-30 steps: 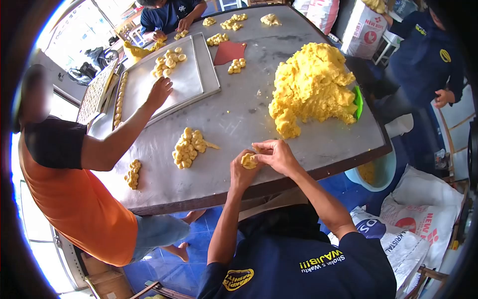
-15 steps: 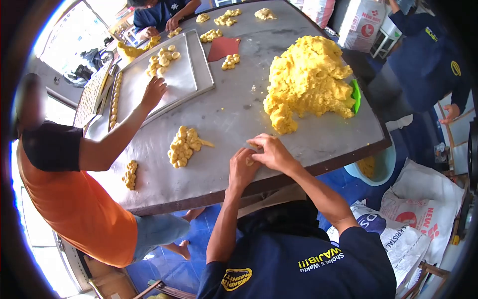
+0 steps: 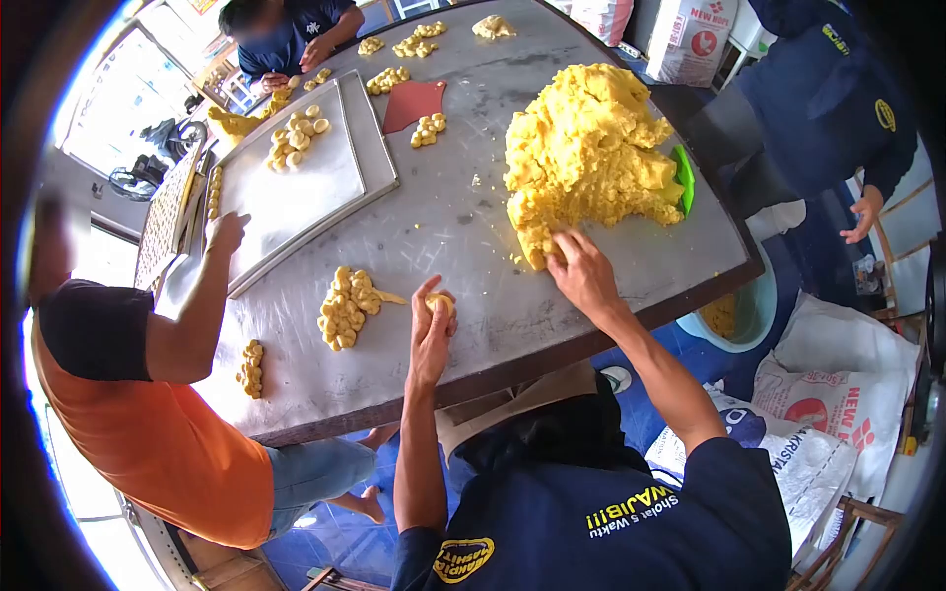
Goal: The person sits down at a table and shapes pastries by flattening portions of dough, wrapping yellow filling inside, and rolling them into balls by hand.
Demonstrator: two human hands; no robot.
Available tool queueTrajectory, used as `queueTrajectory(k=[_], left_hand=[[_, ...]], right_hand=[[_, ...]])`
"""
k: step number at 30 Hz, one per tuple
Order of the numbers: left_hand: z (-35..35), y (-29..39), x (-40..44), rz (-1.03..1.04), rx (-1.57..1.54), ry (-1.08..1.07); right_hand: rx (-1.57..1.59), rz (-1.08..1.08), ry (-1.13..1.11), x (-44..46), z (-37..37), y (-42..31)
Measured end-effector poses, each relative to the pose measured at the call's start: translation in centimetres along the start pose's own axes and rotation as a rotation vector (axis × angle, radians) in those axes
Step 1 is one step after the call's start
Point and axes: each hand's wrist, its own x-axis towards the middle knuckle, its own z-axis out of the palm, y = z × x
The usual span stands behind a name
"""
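My left hand is near the table's front edge, fingers curled round a small pale dough piece. To the right, my right hand pinches at the low front edge of a big crumbly yellow mound of filling; its fingertips are partly hidden against the mass. Just left of my left hand lies a heap of small dough balls, with a thin strip of dough reaching out from it. A bright green scraper leans against the mound's right side.
Metal trays hold round dough pieces at the left. A person in orange reaches over them; others stand at the far end and right. A red scraper lies mid-table. A blue basin and sacks stand on the right.
My hands have parted. The left has moved left with the dough piece; the right has gone to the yellow mound. The orange-clad person's hand has shifted toward the tray's left edge.
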Motion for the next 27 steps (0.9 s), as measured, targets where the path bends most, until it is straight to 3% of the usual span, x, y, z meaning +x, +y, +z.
queueTrajectory(k=[5, 6, 8, 9, 11, 13, 15, 17, 18, 21, 22, 25, 27], left_hand=[[-2.0, -1.4, -1.3, -0.023, 0.465, -0.03], [-1.2, -1.1, -1.5, 0.198, 0.625, -0.022], [-0.4, 0.0, -1.8, 0.39, 1.025, -0.047], [0.0, 0.8, -2.0, 0.48, 1.226, -0.059], [-0.3, 1.2, -1.9, 0.356, 1.124, 0.003], [-1.4, 1.7, -1.7, 0.187, 1.046, 0.044], [-1.8, 1.4, -2.2, 0.246, 1.077, 0.097], [-1.8, 0.6, -2.7, 0.277, 1.024, 0.161], [-1.5, 2.1, -2.5, 0.172, 1.023, 0.125], [-2.2, 3.9, 1.1, 0.007, 0.932, 0.168], [-2.3, 3.6, 2.6, 0.113, 1.125, 0.196], [-2.0, 0.3, 5.9, 0.487, 1.597, 0.302], [-1.4, -1.1, 5.9, 0.349, 1.444, 0.3]], right_hand=[[-0.07, -0.154, 0.054, -2.9, -0.4, 0.9], [-0.074, -0.157, 0.085, -3.3, -0.1, 0.6], [-0.006, -0.107, 0.083, -3.2, -0.3, 1.0], [0.105, 0.016, 0.033, -2.5, -1.0, 0.9], [0.326, 0.267, -0.066, -0.5, -1.9, 1.4], [0.279, 0.137, 0.175, 1.1, -1.8, 2.4], [0.041, -0.08, 0.179, 2.3, -1.3, 3.7], [-0.114, -0.038, 0.096, 1.5, 0.0, 3.1], [-0.194, -0.026, 0.062, 1.7, 0.3, 2.3], [-0.863, -0.296, -0.098, 0.7, -0.3, -0.6], [-0.736, -0.305, -0.011, 0.8, 0.2, 0.0], [-0.291, -0.036, -0.055, 1.8, -0.5, 1.1], [-0.254, -0.061, -0.047, 2.3, -0.9, 2.1]])
